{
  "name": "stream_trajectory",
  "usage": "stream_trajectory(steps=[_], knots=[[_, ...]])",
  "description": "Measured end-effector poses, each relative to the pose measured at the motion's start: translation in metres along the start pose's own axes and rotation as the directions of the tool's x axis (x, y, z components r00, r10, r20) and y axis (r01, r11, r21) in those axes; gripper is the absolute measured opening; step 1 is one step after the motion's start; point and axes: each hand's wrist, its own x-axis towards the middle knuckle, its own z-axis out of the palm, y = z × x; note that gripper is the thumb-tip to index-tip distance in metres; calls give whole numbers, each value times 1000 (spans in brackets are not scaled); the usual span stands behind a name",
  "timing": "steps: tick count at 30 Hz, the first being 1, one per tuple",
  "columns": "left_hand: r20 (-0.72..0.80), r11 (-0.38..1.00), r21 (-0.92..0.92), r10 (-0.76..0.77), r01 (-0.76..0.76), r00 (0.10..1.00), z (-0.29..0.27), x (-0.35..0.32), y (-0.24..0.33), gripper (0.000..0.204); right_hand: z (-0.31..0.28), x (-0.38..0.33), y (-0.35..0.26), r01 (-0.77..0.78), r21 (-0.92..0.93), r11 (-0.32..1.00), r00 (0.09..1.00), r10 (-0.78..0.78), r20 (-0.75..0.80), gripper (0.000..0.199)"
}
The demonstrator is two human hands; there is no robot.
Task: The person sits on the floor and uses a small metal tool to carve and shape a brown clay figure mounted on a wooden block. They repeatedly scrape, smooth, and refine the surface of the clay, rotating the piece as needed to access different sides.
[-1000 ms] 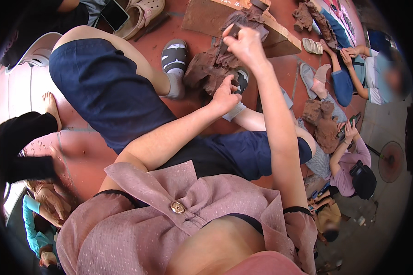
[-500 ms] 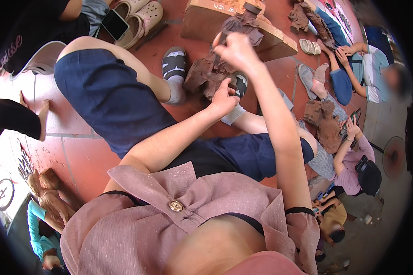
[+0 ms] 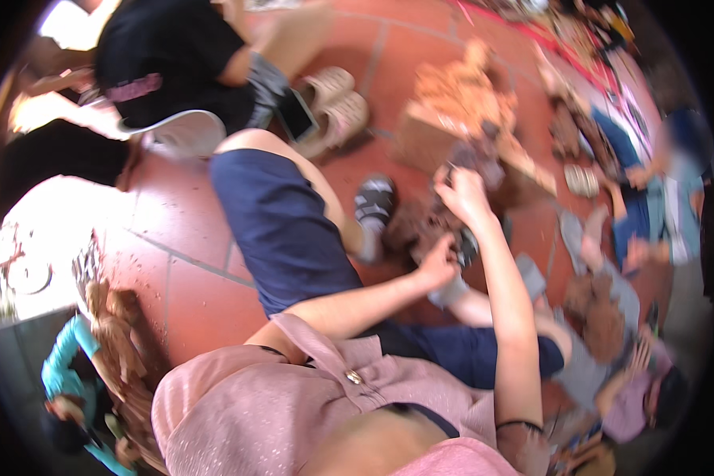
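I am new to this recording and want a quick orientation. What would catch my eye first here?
Centre right, the person's left hand and right hand work at a dark brown lump on the red tiled floor, between their legs in blue shorts. Above, pale sandals lie near a wooden block; the picture is blurred.

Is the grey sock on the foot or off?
On. The grey striped sock is pulled over the foot at the end of the bare leg, resting on the red tile floor.

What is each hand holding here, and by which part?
Left hand rests on the brown lump; right hand pinches something dark at its top. Blur hides the exact holds.
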Motion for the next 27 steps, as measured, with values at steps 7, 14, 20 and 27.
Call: stream_trajectory(steps=[7,14,20,27], knots=[[-30,969,240,-50,56,998,-8,-5,24,78,-8,0,-23,-91,93,991,996,91,12,9],[-24,969,236,-69,73,997,-13,-12,25,76,-15,4,-8,-223,276,935,970,242,-38,8],[-12,962,263,-72,73,997,-11,-9,30,77,2,-4,1,-285,312,906,958,281,57,7],[-28,916,393,97,-78,995,-3,7,3,72,-1,-11,1,-145,192,971,989,141,34,5]])
